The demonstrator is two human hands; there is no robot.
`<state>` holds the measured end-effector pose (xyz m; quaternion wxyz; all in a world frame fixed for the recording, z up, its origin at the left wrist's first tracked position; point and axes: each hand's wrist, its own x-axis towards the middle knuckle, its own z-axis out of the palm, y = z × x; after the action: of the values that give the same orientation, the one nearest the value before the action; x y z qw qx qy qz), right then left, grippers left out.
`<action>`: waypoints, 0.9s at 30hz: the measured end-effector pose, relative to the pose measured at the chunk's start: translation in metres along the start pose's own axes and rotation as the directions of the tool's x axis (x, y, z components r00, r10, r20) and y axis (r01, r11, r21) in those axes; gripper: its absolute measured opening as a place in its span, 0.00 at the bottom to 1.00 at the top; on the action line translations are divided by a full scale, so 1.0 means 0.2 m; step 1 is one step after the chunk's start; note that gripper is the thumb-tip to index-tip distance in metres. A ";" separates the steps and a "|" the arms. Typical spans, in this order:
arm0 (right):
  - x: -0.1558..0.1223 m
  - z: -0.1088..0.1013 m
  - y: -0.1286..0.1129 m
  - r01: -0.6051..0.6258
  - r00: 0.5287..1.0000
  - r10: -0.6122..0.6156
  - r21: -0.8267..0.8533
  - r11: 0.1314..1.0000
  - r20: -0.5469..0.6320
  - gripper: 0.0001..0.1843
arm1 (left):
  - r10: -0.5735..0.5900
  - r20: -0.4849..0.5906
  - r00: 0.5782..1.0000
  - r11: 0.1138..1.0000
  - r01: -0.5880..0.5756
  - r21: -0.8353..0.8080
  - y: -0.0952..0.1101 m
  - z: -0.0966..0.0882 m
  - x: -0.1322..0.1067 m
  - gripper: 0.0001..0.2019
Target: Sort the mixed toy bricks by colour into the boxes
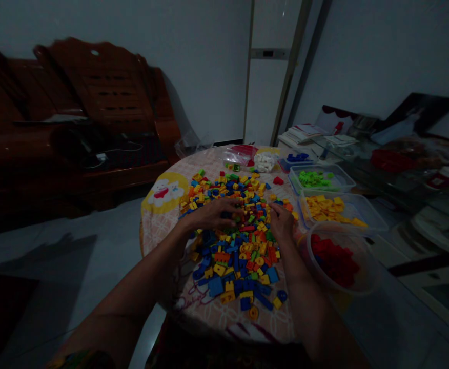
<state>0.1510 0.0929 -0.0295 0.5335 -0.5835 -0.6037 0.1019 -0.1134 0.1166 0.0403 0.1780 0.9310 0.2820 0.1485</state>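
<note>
A heap of small plastic bricks (pixel 236 236) in blue, yellow, orange, red and green covers a round table with a patterned cloth (pixel 163 215). My left hand (pixel 215 212) lies over the middle of the heap, fingers stretched out and spread on the bricks. My right hand (pixel 282 223) rests on the heap's right side with its fingers curled down into the bricks; what they hold, if anything, is hidden.
Right of the heap stand a round clear tub of red bricks (pixel 335 261), a box of yellow bricks (pixel 330 207), a box of green ones (pixel 314 179), and small containers of blue (pixel 297 158) and white pieces (pixel 265 161). A dark wooden sofa (pixel 94 113) stands left.
</note>
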 end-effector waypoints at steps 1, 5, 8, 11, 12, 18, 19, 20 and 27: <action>0.00 0.00 0.00 0.000 1.000 0.000 -0.002 1.000 0.001 0.18 | 0.001 0.037 0.999 1.000 -0.002 0.025 0.03 0.02 -0.03 0.25; 0.00 0.01 0.01 0.003 1.000 -0.003 -0.011 1.000 -0.003 0.18 | -0.012 0.027 1.000 0.993 0.009 0.116 0.00 0.15 -0.05 0.25; 0.00 0.00 0.01 0.051 0.999 -0.051 -0.033 0.998 0.013 0.16 | -0.007 -0.040 0.999 0.990 0.012 0.137 -0.10 0.20 0.00 0.22; -0.01 -0.01 -0.03 0.219 0.969 -0.215 -0.020 0.975 0.121 0.14 | -0.017 -0.087 0.996 0.991 0.028 0.134 -0.18 0.22 0.05 0.20; -0.01 -0.01 -0.05 0.294 0.937 -0.291 0.013 0.956 0.192 0.13 | -0.025 -0.110 0.994 0.992 0.039 0.121 -0.19 0.22 0.06 0.19; -0.07 0.05 -0.14 0.513 0.626 -0.533 0.214 0.831 0.569 0.09 | -0.085 -0.186 0.979 0.996 0.081 -0.031 -0.13 0.17 0.02 0.17; -0.08 0.06 -0.14 0.519 0.608 -0.529 0.208 0.829 0.592 0.08 | -0.073 -0.164 0.984 0.997 0.066 -0.047 -0.11 0.16 0.01 0.17; -0.08 0.06 -0.14 0.520 0.602 -0.521 0.198 0.831 0.605 0.08 | -0.058 -0.137 0.989 0.997 0.051 -0.053 -0.09 0.15 -0.01 0.19; -0.06 0.03 -0.11 0.421 0.695 -0.443 0.179 0.889 0.567 0.08 | -0.125 -0.130 0.984 0.992 0.127 0.002 -0.09 0.15 -0.04 0.16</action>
<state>0.1299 0.0793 -0.0220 0.3364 -0.3542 -0.8575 0.1613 -0.1169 0.1174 0.0046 0.1638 0.9006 0.3519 0.1957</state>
